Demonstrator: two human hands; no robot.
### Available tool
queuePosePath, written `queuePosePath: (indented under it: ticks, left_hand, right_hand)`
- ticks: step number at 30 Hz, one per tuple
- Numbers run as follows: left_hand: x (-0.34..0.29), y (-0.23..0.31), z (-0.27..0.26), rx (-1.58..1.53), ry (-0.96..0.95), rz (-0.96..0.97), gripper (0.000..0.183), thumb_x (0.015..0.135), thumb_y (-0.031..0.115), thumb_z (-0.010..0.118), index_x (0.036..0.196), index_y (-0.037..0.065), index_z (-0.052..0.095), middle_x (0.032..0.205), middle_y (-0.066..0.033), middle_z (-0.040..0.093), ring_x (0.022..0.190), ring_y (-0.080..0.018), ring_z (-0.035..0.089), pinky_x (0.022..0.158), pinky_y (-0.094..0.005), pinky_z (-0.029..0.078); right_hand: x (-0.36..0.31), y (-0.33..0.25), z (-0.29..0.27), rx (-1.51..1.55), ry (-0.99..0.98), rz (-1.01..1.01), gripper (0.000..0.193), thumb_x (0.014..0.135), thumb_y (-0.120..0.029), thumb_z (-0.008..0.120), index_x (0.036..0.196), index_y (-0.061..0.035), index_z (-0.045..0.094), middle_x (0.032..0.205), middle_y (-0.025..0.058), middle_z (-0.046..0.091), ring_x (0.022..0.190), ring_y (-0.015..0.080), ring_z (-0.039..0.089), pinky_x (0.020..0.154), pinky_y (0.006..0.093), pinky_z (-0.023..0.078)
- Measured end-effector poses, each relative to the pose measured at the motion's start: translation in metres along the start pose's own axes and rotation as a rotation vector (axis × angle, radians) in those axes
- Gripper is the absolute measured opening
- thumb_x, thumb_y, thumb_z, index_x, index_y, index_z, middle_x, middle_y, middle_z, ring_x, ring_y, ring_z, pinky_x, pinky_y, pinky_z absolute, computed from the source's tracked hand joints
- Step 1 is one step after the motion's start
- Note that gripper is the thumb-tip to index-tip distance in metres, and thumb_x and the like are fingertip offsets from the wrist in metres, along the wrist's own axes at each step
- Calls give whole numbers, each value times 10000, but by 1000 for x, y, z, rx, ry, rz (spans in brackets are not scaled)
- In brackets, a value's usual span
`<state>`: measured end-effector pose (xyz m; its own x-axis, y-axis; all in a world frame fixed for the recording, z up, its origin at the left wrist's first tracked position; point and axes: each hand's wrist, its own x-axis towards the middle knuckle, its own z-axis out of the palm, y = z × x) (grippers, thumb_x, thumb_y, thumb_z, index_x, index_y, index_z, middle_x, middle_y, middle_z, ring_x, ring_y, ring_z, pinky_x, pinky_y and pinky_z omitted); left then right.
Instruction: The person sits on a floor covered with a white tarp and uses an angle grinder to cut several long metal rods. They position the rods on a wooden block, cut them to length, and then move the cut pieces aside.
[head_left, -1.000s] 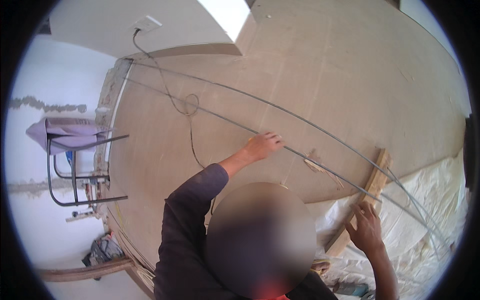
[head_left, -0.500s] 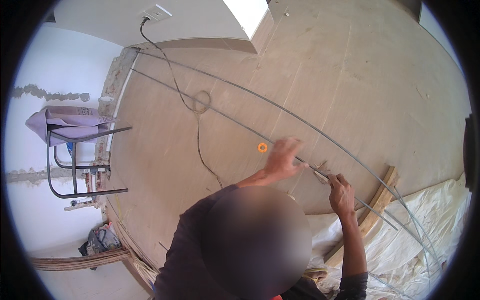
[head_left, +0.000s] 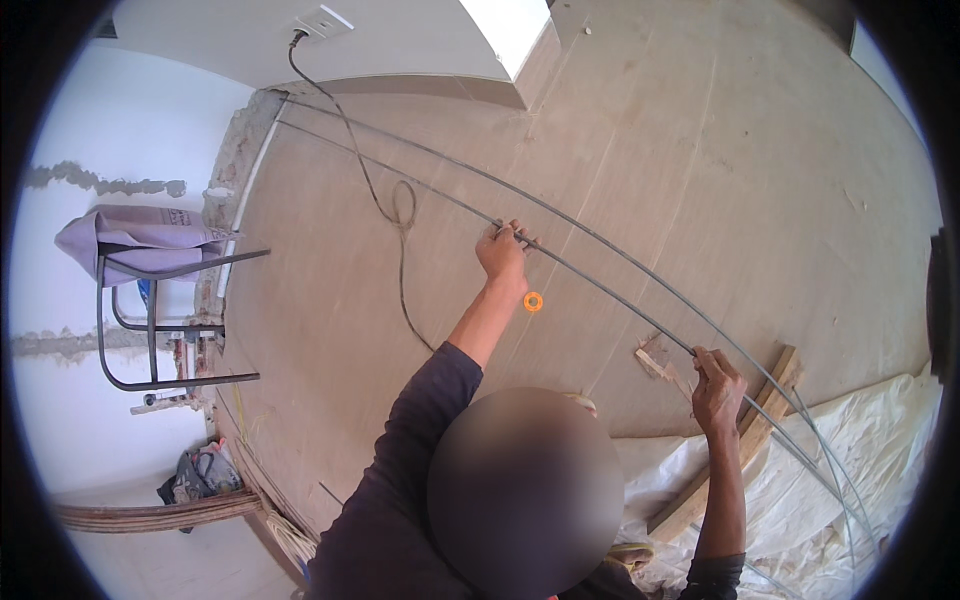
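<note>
A long, thin grey metal rod [head_left: 612, 293] runs slantwise across the floor in front of me. My left hand [head_left: 502, 254] pinches it near the middle of the view, arm stretched forward. Farther right, my right hand [head_left: 718, 390] is closed on the same rod, thumb and fingers together. Beyond it, a second grey rod [head_left: 575, 219] curves roughly alongside, apart from both hands. The right ends of the rods pass over a wooden beam [head_left: 762, 418]. Close to my right hand, a broken scrap of wood [head_left: 655, 361] lies on the floor.
Crumpled white plastic sheeting [head_left: 655, 455] covers the floor at lower right. A dark cable [head_left: 403, 290] loops from a wall socket [head_left: 325, 22] across the tiled floor [head_left: 330, 330]. At left stand a metal-framed chair [head_left: 180, 383] with a purple sack [head_left: 150, 225], and bags [head_left: 205, 472].
My left hand has moved left and forward along the rod, from a blurred, spread pose to a pinch. My right hand has shifted right, and the rod's near end reaches farther right.
</note>
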<state>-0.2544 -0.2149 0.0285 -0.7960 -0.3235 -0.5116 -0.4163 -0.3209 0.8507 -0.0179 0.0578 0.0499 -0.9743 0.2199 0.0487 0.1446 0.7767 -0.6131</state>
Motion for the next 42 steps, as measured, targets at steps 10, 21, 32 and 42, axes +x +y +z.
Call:
queuePosePath:
  ticks: [10, 21, 32, 42]
  left_hand:
    - [39, -11, 13, 140, 17, 106, 177, 974, 38, 497, 1124, -46, 536, 967, -90, 580, 834, -170, 587, 715, -378, 618]
    - [85, 1, 3, 233, 63, 145, 221, 942, 26, 552, 1141, -68, 542, 1001, -121, 596, 857, -226, 624, 679, -388, 623]
    - [110, 24, 11, 189, 180, 145, 171, 927, 7, 574, 1064, -93, 567, 1005, -150, 601, 891, -272, 642, 740, -447, 635]
    - [133, 25, -2, 76, 108, 140, 311, 925, -25, 569, 1220, -106, 511, 1121, -189, 600, 999, -313, 627, 823, -489, 609]
  right_hand:
    - [18, 0, 28, -83, 112, -29, 213, 794, 1, 623, 987, -61, 687, 912, 103, 622, 844, 278, 632, 742, 385, 505]
    - [43, -7, 68, -172, 142, -133, 174, 808, -5, 662, 977, -29, 695, 1000, 107, 592, 878, 273, 608, 768, 402, 496]
    - [37, 8, 53, -241, 108, -125, 278, 722, 43, 614, 989, -20, 660, 1073, 119, 574, 932, 293, 615, 787, 405, 524]
    - [45, 10, 71, -302, 77, -167, 350, 700, 46, 612, 1038, -40, 639, 1057, 91, 570, 953, 260, 583, 838, 387, 465]
